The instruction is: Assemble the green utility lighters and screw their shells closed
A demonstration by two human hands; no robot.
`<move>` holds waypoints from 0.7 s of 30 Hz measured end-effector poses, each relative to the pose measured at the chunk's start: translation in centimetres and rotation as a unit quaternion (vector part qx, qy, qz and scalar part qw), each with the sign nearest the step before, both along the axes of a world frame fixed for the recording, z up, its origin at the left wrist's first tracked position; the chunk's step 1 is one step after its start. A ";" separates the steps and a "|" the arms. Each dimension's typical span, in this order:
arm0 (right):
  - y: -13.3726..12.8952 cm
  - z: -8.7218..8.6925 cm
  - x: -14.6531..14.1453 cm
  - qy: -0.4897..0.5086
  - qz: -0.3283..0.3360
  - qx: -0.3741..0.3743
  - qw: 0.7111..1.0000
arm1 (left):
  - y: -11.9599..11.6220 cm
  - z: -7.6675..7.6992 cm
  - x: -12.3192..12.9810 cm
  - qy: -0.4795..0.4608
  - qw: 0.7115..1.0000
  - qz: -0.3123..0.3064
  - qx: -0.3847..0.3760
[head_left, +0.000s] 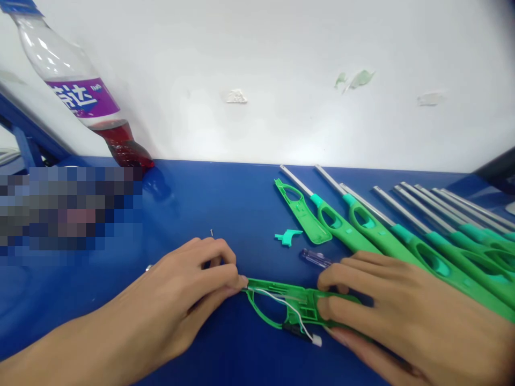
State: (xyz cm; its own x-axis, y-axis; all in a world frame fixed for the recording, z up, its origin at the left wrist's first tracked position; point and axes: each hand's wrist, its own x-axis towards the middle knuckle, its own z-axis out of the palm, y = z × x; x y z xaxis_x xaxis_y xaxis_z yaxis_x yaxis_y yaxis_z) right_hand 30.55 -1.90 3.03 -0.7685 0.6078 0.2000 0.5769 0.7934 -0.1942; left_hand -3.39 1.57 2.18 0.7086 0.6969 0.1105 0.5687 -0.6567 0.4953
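Against a white wall (281, 64) (paint patchy), a glossy blue tabletop (193, 198).

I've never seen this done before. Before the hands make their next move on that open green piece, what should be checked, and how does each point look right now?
1. Open green shell held at both ends: ok, left hand at the loop end, right hand at the other.
2. White wire tucked inside the open green shell: not ok, its white tip sticks out past the near edge.
3. Teal piece in the shell: not ok, it lies on the table.
4. Loose green half in reach: ok, probably, beyond the hands.
5. Purple translucent part undamaged: cannot tell, partly hidden.
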 end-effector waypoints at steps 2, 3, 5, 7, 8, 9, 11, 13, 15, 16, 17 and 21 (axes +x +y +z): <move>-0.1 -0.1 0.2 -0.023 0.001 -0.047 0.999 | 0.0 0.1 0.2 -0.015 1.000 0.016 -0.020; -0.1 -0.2 0.2 -0.029 0.002 -0.061 0.998 | -0.1 0.2 0.3 -0.023 0.999 0.019 -0.020; 0.0 -0.3 0.3 -0.028 0.004 -0.063 0.998 | -0.1 0.2 0.4 -0.036 0.999 0.020 -0.003; 0.1 -0.4 0.2 -0.023 0.007 -0.063 0.998 | -0.3 0.1 0.4 -0.042 0.999 0.019 0.013; 0.1 -0.5 0.2 -0.020 0.009 -0.062 0.998 | -0.3 0.0 0.5 -0.046 0.999 0.021 0.019; 0.1 -0.5 0.2 -0.019 0.008 -0.063 0.998 | -0.3 -0.2 0.5 -0.052 0.998 0.023 0.022; 0.0 -0.6 0.2 -0.016 0.007 -0.065 0.998 | -0.3 -0.4 0.6 -0.065 0.997 0.028 0.025; -0.1 -0.5 0.2 -0.015 0.006 -0.068 0.998 | -0.3 -0.7 0.7 -0.077 0.996 0.035 0.027; -0.1 -0.4 0.2 -0.018 0.002 -0.074 0.997 | -0.2 -1.0 0.7 -0.078 0.996 0.037 0.024; -0.1 -0.3 0.2 -0.018 0.002 -0.076 0.997 | -0.2 -1.1 0.7 -0.080 0.996 0.039 0.026; -0.1 -0.2 0.2 -0.019 0.000 -0.077 0.997 | -0.3 -1.2 0.6 -0.081 0.996 0.040 0.028; 0.0 -0.3 0.3 -0.017 0.001 -0.069 0.997 | -0.5 -1.3 0.5 -0.082 0.994 0.047 0.050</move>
State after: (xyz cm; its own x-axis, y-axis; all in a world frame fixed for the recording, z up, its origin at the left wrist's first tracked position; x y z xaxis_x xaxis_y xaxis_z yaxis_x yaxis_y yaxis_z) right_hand 30.83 -1.95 2.74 -0.7750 0.6257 0.0887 0.5831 0.7621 -0.2816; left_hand -2.86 1.04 0.84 0.6079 0.7385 0.2917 0.5462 -0.6556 0.5214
